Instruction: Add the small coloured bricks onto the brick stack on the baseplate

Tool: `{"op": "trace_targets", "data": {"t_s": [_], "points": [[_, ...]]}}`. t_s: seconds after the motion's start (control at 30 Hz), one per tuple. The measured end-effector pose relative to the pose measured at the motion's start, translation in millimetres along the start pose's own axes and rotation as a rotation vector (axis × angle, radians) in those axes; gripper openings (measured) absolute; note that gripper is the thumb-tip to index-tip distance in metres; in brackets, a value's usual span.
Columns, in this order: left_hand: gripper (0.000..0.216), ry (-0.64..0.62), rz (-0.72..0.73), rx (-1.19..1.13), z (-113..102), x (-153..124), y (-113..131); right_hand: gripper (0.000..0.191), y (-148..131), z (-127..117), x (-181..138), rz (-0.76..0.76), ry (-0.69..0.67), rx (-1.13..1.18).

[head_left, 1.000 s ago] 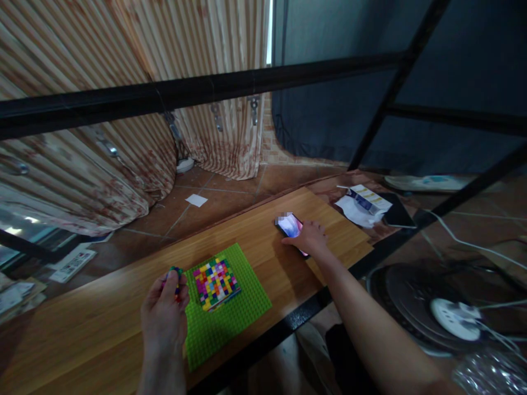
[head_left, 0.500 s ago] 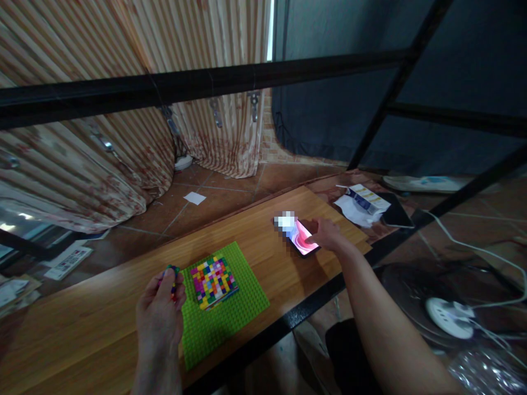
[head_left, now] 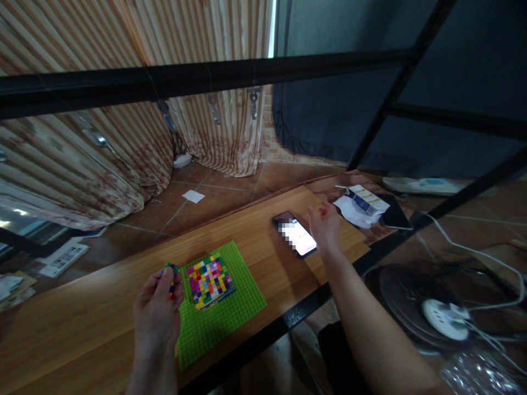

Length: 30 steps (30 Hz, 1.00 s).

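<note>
My left hand [head_left: 158,299] is closed around several small coloured toy bricks [head_left: 172,274], which peek out past the thumb. Beside it, a green baseplate [head_left: 242,302] lies on the wooden table and carries a dense block of multicoloured toy bricks [head_left: 211,281]. My right hand [head_left: 325,222] hovers just past the right side of a smartphone [head_left: 302,241]. Its fingers are loosely bent and apart, with nothing visible in them. The phone lies flat with a bright white screen, part of it pixelated.
The wooden table [head_left: 102,296] has a black front edge. Overhead crosses a black metal bar [head_left: 185,79] with hanging clips. Right of the table are a white box on paper [head_left: 366,198], a dark tablet-like slab [head_left: 395,211] and a white power strip [head_left: 444,318] with cables.
My right hand has lifted off the phone's screen and moved slightly up. The screen has turned from a pink picture to a white page. My left hand keeps its hold on the bricks.
</note>
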<state>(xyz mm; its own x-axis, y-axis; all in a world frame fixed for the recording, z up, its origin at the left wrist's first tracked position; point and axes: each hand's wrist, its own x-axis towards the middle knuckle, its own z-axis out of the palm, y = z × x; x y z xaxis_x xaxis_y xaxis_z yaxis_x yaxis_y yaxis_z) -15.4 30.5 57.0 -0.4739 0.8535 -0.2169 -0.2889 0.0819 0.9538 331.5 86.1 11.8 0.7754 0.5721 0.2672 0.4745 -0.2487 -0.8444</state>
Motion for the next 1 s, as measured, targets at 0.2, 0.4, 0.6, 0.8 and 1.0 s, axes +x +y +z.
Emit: {"op": "trace_targets", "data": {"t_s": [0.2, 0.4, 0.6, 0.8, 1.0], "points": [[0.028, -0.045, 0.012, -0.008, 1.4, -0.3, -2.3, 0.027, -63.1, 18.8, -74.4, -0.247, -0.246, 0.388], [0.030, -0.184, 0.052, -0.010, 4.5, -8.0, 0.1, 0.015, -109.4, 26.6, -144.6, -0.420, -0.645, 0.499], [0.029, -0.325, 0.054, 0.082, 6.5, -13.0, -6.1, 0.016, -122.6, 30.6, -172.2, -0.517, -0.841, 0.465], [0.025, -0.331, 0.125, 0.127, 8.7, -13.9, -13.6, 0.019, -123.0, 26.6, -175.7, -0.522, -0.859, 0.476], [0.022, -0.288, 0.186, 0.166, 15.9, -20.6, -13.9, 0.017, -120.7, 24.4, -178.3, -0.454, -0.863, 0.479]]}}
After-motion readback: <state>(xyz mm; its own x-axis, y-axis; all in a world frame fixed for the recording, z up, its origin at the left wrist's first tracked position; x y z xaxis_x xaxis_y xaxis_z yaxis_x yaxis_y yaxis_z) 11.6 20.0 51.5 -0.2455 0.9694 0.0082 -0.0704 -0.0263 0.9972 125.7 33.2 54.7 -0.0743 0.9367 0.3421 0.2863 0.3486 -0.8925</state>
